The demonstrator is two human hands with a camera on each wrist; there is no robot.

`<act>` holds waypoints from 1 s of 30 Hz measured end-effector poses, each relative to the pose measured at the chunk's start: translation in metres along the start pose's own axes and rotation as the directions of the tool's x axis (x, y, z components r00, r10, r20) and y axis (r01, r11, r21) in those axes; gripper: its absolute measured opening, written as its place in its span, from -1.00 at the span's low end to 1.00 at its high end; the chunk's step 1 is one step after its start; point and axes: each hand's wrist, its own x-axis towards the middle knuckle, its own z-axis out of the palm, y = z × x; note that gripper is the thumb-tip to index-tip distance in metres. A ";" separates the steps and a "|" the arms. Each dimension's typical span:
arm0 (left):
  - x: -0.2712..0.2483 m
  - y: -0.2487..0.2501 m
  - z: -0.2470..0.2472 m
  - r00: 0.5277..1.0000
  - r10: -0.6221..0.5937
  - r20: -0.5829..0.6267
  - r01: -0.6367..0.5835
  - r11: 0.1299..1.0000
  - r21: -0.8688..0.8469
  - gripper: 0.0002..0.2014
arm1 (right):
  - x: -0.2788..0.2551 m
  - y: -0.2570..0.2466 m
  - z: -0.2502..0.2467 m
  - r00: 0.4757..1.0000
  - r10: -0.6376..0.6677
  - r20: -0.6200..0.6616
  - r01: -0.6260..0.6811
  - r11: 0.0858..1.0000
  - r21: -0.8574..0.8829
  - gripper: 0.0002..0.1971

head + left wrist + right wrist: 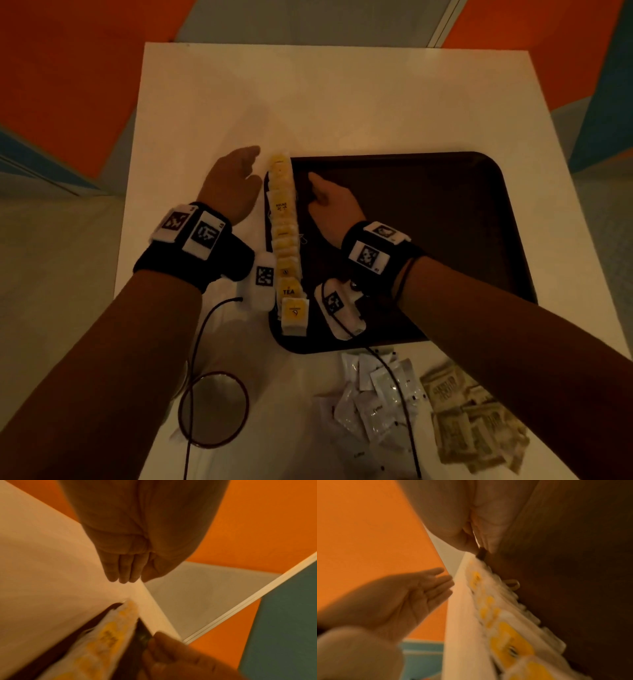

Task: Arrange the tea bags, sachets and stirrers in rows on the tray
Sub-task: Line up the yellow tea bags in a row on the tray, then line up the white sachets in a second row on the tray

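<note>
A row of yellow-and-white tea bags point(284, 233) point(505, 635) point(106, 635) runs along the left edge of the dark brown tray point(428, 222) point(573, 588). My left hand point(236, 178) point(123, 573) is over the white table just left of the row's far end, flat, with its fingers straight and together. My right hand point(325, 202) point(479, 536) is on the tray just right of the row, its fingers stretched toward the far end. Neither hand holds anything. No stirrers are visible.
The tray lies on a white table point(308, 102). Near its front edge are a pile of white sachets point(376, 404) and a pile of brown sachets point(472, 418). A round reddish ring point(214, 409) lies front left. The rest of the tray is bare.
</note>
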 end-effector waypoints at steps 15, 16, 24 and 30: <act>-0.221 0.020 0.105 0.897 0.150 0.417 -0.138 0.989 -0.057 -0.71 | -0.209 0.084 -0.060 0.985 0.099 0.142 -0.032 0.910 -0.413 -0.76; -0.226 0.012 0.114 0.889 0.114 0.444 -0.126 0.992 -0.004 -0.69 | -0.216 0.097 -0.058 0.985 0.115 0.131 -0.042 0.884 -0.465 -0.75; -0.255 -0.017 0.149 0.949 -0.098 0.299 -0.016 0.934 0.356 -0.51 | -0.230 0.152 -0.052 0.988 0.013 0.152 0.086 0.773 -0.629 -0.42; -0.266 -0.018 0.161 0.957 -0.232 0.175 0.187 0.952 0.241 -0.60 | -0.224 0.159 -0.051 0.961 -0.063 0.271 0.238 0.687 -0.687 -0.37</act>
